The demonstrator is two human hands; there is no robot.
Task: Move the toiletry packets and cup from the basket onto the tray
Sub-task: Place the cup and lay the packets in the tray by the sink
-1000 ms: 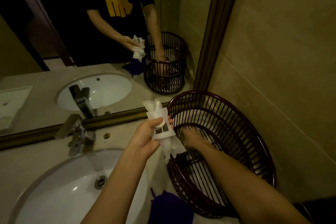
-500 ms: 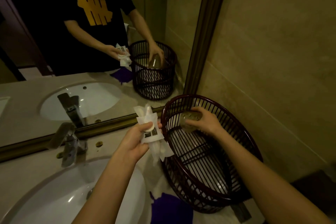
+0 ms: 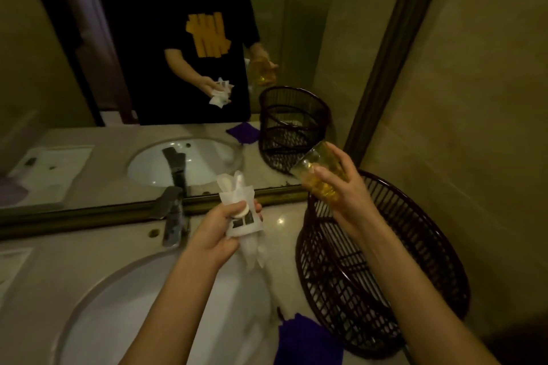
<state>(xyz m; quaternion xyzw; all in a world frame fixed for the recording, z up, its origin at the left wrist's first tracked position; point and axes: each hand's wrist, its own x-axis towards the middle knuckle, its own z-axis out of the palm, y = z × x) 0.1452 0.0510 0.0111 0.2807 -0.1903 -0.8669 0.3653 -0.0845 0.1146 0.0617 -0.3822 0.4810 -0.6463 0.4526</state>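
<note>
My left hand (image 3: pixel 218 232) grips a bunch of white toiletry packets (image 3: pixel 241 213) above the counter, between the faucet and the basket. My right hand (image 3: pixel 345 190) holds a clear amber cup (image 3: pixel 318 175) tilted on its side, lifted above the near-left rim of the dark slatted basket (image 3: pixel 415 284). The basket stands on the counter against the right wall and looks empty inside. No tray shows on the counter itself; a white tray appears only as a reflection (image 3: pixel 53 169) at the far left of the mirror.
A white sink (image 3: pixel 142 314) fills the lower left, with a metal faucet (image 3: pixel 175 213) behind it. A purple cloth (image 3: pixel 307 341) lies at the counter's front edge beside the basket. The framed mirror (image 3: pixel 178 68) backs the counter; a tiled wall (image 3: pixel 474 98) closes the right.
My right hand came up out of the basket with the cup and now holds it above the rim. My left hand kept the packets, staying beside the basket.
</note>
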